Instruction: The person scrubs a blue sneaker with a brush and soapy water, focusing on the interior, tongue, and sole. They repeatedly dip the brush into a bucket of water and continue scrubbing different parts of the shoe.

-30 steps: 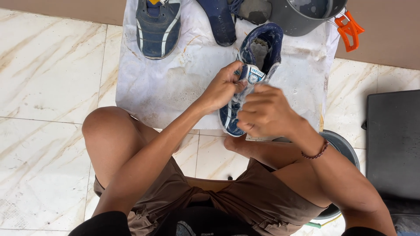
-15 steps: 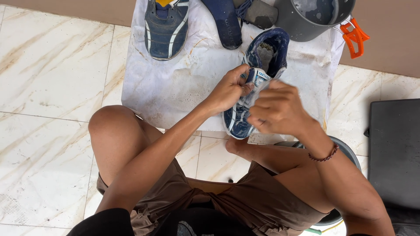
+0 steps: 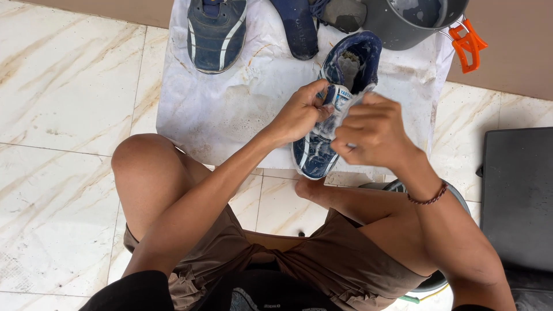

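Both hands are on one wet blue shoe (image 3: pixel 340 103), which lies toe toward the person at about one o'clock on the white cloth (image 3: pixel 230 109). From the head camera, the left hand (image 3: pixel 299 115) pinches the tongue near the collar; the right hand (image 3: pixel 371 129), fingers curled, is blurred, and what it grips I cannot tell. Compared with a second ago, the right hand has slid from over the laces toward three o'clock, uncovering the shoe's open mouth; the scrubbing seems mid-stroke. A second shoe (image 3: pixel 216 31) sits at eleven o'clock, a grey bucket (image 3: pixel 415 23) at one.
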